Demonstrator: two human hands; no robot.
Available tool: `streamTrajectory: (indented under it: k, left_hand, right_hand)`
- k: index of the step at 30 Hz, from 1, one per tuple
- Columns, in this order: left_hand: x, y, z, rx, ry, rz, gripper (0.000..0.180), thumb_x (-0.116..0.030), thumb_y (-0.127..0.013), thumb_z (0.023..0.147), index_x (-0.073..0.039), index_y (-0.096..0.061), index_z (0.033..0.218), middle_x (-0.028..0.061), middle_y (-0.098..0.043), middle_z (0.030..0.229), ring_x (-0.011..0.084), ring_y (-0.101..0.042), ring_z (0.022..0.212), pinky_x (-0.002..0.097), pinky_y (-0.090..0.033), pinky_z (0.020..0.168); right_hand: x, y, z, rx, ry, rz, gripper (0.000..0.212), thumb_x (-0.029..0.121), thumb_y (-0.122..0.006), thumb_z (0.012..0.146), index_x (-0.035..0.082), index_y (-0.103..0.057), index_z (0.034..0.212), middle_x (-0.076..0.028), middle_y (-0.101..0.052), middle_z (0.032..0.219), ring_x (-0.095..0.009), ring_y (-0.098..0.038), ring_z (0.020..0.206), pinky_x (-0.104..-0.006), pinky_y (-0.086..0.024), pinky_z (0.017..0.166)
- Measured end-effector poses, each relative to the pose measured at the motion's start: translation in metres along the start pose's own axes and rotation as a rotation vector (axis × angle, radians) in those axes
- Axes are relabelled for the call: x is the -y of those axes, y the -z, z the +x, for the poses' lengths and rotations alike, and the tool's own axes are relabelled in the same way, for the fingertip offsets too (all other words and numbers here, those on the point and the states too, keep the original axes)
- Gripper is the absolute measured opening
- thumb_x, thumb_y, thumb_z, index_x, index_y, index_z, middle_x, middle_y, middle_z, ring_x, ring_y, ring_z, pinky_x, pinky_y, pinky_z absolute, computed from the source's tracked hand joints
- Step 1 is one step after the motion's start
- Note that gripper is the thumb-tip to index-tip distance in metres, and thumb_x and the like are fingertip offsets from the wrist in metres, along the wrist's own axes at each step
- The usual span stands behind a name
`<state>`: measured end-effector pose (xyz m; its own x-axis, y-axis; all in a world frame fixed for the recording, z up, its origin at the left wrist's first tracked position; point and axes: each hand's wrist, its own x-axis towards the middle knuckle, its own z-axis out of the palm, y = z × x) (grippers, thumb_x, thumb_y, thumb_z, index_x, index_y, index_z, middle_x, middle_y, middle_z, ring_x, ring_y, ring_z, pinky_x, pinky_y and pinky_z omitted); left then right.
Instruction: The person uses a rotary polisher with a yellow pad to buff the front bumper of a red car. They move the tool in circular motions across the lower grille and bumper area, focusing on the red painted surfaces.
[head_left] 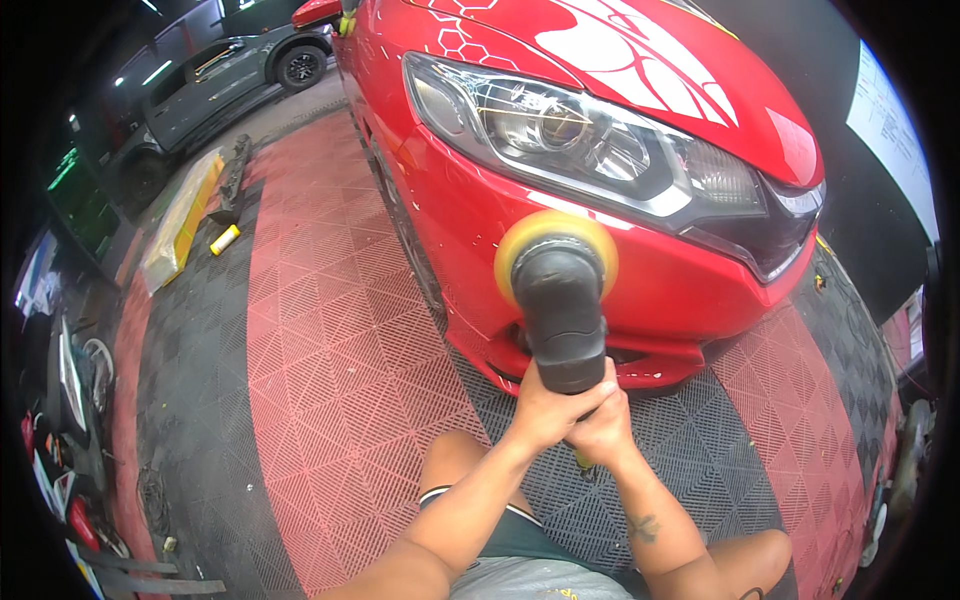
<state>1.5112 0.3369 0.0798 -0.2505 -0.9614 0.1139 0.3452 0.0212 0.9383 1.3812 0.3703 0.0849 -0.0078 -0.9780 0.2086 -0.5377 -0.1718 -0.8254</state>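
Both of my hands are closed around the rear of a black car polisher (565,320). My left hand (545,410) wraps it from the left, and my right hand (602,425) grips beside and below, the two overlapping. The polisher's round yellow pad (505,262) is against, or very close to, the red front bumper (665,285) below the headlight (580,130); its contact face is hidden. White graphics and honeycomb lines cover part of the red hood (660,55).
Red and grey grid tiles (330,360) cover the floor. To the left lie a long yellow wrapped package (185,220) and a small yellow bottle (225,240). A grey pickup (200,90) stands behind. Bicycle-like clutter (90,380) lines the far left; a dark wall (800,80) rises right.
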Motion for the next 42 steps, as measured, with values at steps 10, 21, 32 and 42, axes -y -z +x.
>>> streamTrajectory:
  k: [10,21,32,42]
  left_hand:
    - [-0.041,0.063,0.009,-0.134,-0.018,-0.311,0.052,-0.002,-0.084,0.092,-0.004,-0.065,0.14,0.0052,-0.069,0.128,0.0204,-0.069,0.121,0.0403,-0.058,0.107]
    - [-0.018,-0.043,0.021,-0.017,0.002,0.165,0.075,-0.027,-0.1,0.086,-0.003,-0.057,0.143,0.0117,-0.074,0.13,0.0215,-0.074,0.115,0.0393,-0.061,0.099]
    - [-0.038,-0.01,0.022,0.117,-0.019,-0.044,0.046,-0.01,-0.091,0.091,-0.001,-0.07,0.131,0.0084,-0.077,0.12,0.0185,-0.074,0.108,0.038,-0.061,0.096]
    - [-0.123,0.042,0.018,-0.038,-0.051,-0.395,0.038,-0.031,-0.075,0.109,0.003,-0.069,0.126,0.0179,-0.078,0.115,0.0339,-0.078,0.114,0.0493,-0.065,0.101]
  right_hand:
    - [0.072,-0.017,0.04,0.138,0.042,-0.147,0.103,0.029,-0.093,0.077,0.011,-0.042,0.166,-0.024,-0.07,0.141,-0.045,-0.07,0.129,-0.0537,-0.059,0.107]
    - [-0.034,0.013,-0.024,-0.175,-0.015,0.428,0.084,0.023,-0.093,0.08,0.007,-0.054,0.153,-0.012,-0.073,0.137,-0.024,-0.073,0.123,-0.0394,-0.057,0.107]
    - [0.008,0.013,-0.023,-0.108,-0.062,0.296,0.084,0.027,-0.097,0.08,0.009,-0.057,0.152,-0.014,-0.074,0.133,-0.026,-0.075,0.118,-0.0416,-0.059,0.102]
    - [0.102,0.023,0.011,0.259,0.221,0.381,0.116,0.021,-0.094,0.083,0.006,-0.025,0.175,-0.026,-0.053,0.163,-0.037,-0.058,0.15,-0.0464,-0.047,0.123]
